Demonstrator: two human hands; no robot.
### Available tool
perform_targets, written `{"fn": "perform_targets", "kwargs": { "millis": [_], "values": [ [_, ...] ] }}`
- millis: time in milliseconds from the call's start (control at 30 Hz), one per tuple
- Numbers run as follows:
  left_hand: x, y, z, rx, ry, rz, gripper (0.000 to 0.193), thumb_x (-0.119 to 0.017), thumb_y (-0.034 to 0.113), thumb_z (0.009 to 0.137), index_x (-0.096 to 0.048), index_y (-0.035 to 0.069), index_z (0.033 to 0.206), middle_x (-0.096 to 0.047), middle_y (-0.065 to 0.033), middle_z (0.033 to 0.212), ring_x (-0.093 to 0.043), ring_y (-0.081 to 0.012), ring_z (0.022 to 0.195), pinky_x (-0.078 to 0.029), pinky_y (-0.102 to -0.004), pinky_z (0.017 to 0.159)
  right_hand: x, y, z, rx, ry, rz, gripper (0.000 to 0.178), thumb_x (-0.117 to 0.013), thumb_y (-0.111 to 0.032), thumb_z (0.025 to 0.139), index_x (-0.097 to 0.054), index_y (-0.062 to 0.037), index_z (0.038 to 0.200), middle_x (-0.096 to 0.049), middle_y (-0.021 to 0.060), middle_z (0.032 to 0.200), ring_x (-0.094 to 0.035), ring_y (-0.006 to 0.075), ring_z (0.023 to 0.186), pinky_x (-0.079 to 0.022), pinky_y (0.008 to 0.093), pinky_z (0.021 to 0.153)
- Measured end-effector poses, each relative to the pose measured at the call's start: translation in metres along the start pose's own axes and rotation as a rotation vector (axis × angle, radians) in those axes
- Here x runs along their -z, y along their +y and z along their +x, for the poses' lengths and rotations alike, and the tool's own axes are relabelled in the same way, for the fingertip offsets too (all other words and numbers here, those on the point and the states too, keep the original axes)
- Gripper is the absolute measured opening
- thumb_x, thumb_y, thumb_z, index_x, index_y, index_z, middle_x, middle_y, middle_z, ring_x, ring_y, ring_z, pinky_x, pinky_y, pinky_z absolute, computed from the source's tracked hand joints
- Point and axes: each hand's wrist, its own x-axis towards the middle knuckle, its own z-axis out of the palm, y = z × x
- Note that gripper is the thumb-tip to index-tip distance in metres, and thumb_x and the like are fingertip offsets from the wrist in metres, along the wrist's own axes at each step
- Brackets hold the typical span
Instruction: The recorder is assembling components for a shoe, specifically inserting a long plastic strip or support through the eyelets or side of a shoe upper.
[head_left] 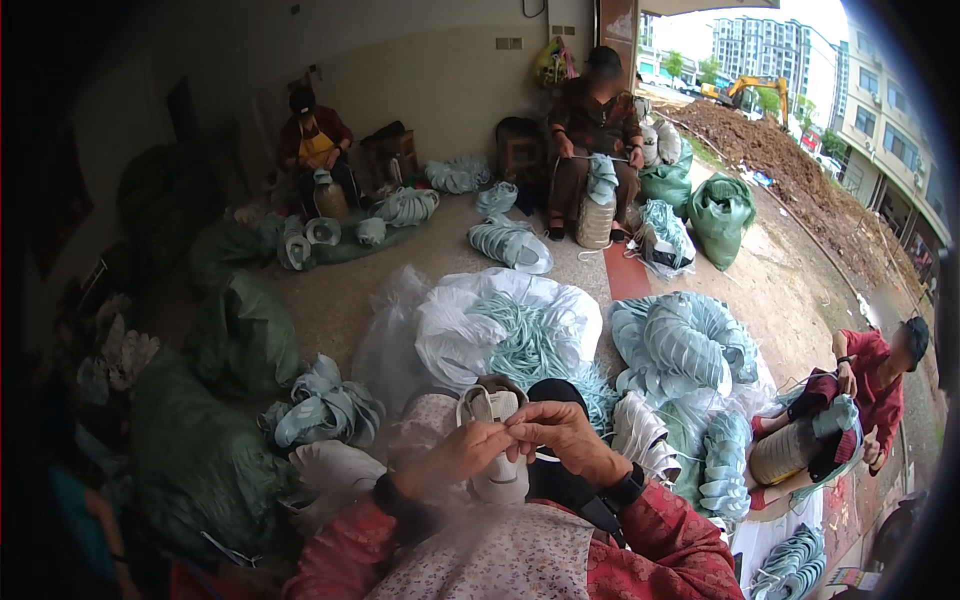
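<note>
A whitish shoe (500, 487) rests upright in my lap, its upper facing me and its opening at the far end. My left hand (458, 458) lies over its left side with the fingers pinched together. From the right, my right hand (568, 440) meets it, thumb and fingertips closed close to the left fingertips, above the front of the shoe. What the two pinches hold is too small to make out. Just beyond the shoe lies a white sack (450, 330) with a heap of pale green laces (530, 335).
Stacked pale blue-green shoe uppers (690, 340) lie right of the sack, with white ones (643, 435) nearer me. Dark green sacks (210, 450) stand at left. A co-worker in red (885, 385) sits at right; two more co-workers (600, 130) sit along the back.
</note>
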Motion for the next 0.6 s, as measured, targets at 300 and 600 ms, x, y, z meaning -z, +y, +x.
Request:
{"fn": "perform_targets", "kwargs": {
  "millis": [300,600],
  "values": [
    [-0.009,0.018,0.020,0.262,0.078,-0.291,0.026,-0.045,0.027,0.104,-0.061,0.007,0.096,-0.043,0.0082,0.071,-0.037,-0.0014,0.062,-0.030,-0.0188,0.055,0.018,-0.004,0.003,0.010,0.216,0.270,0.008,-0.068,-0.013,0.091,-0.066,-0.0051,0.090,-0.062,0.0027,0.079,-0.056,0.0083,0.062,-0.042,0.0199,0.051],
    [-0.012,0.023,0.018,0.192,0.258,-0.391,0.024,-0.049,0.025,0.102,-0.061,0.006,0.094,-0.039,0.0102,0.065,-0.032,-0.0009,0.055,-0.023,-0.0186,0.049,0.003,-0.025,0.010,0.027,-0.022,0.285,0.018,-0.063,-0.014,0.094,-0.066,-0.0020,0.107,-0.062,0.0025,0.079,-0.053,0.0069,0.062,-0.041,0.0192,0.053]
  ]
}}
